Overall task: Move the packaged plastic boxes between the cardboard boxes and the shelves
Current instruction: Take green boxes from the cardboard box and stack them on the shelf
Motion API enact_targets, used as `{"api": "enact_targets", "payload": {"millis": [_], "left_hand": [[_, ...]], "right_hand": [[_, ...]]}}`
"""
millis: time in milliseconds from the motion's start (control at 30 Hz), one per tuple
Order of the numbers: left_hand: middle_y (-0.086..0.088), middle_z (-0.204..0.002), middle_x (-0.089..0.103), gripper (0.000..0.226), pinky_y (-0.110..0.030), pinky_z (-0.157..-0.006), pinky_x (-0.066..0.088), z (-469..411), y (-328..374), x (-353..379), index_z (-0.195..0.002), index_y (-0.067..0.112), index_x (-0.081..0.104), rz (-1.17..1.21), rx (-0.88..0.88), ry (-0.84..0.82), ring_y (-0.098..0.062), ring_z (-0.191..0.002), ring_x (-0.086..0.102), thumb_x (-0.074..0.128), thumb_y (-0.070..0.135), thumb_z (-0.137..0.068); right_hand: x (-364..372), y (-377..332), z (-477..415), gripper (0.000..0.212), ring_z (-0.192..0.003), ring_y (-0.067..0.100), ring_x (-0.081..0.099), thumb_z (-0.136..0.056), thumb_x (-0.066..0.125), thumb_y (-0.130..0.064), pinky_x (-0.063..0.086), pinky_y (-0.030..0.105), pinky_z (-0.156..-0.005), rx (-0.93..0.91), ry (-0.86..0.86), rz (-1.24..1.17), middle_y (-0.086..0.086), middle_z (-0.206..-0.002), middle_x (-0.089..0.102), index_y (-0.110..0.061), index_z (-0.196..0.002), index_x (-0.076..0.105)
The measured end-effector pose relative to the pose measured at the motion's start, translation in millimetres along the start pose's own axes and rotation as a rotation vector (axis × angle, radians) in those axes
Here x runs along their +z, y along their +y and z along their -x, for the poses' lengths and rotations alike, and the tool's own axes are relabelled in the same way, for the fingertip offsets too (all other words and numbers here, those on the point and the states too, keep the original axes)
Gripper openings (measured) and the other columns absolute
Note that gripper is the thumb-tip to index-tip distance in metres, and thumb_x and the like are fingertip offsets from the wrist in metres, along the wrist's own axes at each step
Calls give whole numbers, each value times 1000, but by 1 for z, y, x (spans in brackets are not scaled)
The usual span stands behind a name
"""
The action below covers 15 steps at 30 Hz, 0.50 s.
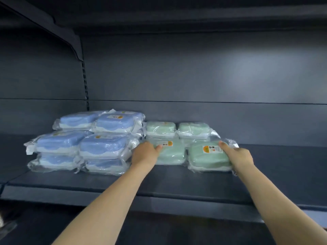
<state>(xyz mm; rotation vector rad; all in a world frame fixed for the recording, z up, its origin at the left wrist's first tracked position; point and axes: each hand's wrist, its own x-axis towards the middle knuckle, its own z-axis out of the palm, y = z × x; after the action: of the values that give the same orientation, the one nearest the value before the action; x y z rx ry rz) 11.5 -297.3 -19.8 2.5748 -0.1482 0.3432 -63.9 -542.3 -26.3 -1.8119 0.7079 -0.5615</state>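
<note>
dark grey metal shelving filled the view, and on its shelf board the packaged plastic boxes sat in two groups: a blue stack at the left, two high, and four green ones just beside it. the left hand gripped the left green box at its near left corner, thumb laid over the lid, the other fingers hidden round the side. the right hand held the right green box the same way at its right edge, thumb on top by the orange label. both boxes rested on the shelf in front of the rear green pair. these looked light and stiff, hollow shells with lids, but the loose clear wrap was glossy and crinkled, so it would likely slide over the plastic under a weak pinch. the safer hold seemed to be across the short sides, thumb above and fingers beneath, pressing through the film onto the rigid rim rather than tugging the slack ends of the bag.
</note>
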Motion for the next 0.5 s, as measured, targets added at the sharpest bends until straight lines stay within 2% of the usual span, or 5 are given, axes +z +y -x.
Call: {"api": "enact_targets", "payload": {"millis": [67,200,300,433,500], "left_hand": [[-12,-104,65,49,-32,-74,43,-5,-2,6,-99,3,60,-52,27,4,-29,-98,61,41,48,-97],[-15,-108,62,46,-35,-85,44,-10,-5,11,-98,1,60,-133,137,117,-29,-101,56,47,45,-94],[-8,-130,54,45,-31,-97,40,-9,-2,10,-123,8,57,18,250,44,-24,-119,50,56,41,-91],[2,-140,47,51,-23,-99,32,-6,4,13,-134,20,50,96,400,-89,-15,-128,43,60,41,-89],[2,-140,47,51,-24,-101,32,-8,4,17,-133,20,51,62,404,-90,-15,-128,43,62,42,-87]], "right_hand": [[2,5,-8,52,-47,25,47,-81,63,-55,38,28,-49,18,1,22,12,-63,51,-5,-70,49],[4,4,-17,57,-54,27,51,-78,61,-59,47,33,-62,6,0,112,12,-60,53,-4,-72,52],[3,-1,-19,58,-57,29,56,-76,59,-63,49,32,-60,-10,15,156,12,-61,56,-5,-73,53],[16,-7,-21,49,-76,28,53,-83,57,-54,43,31,-67,-64,18,199,7,-83,57,-6,-92,55],[27,-6,-19,58,-83,28,53,-84,56,-54,39,30,-69,-93,43,234,10,-99,59,-1,-109,55]]}}
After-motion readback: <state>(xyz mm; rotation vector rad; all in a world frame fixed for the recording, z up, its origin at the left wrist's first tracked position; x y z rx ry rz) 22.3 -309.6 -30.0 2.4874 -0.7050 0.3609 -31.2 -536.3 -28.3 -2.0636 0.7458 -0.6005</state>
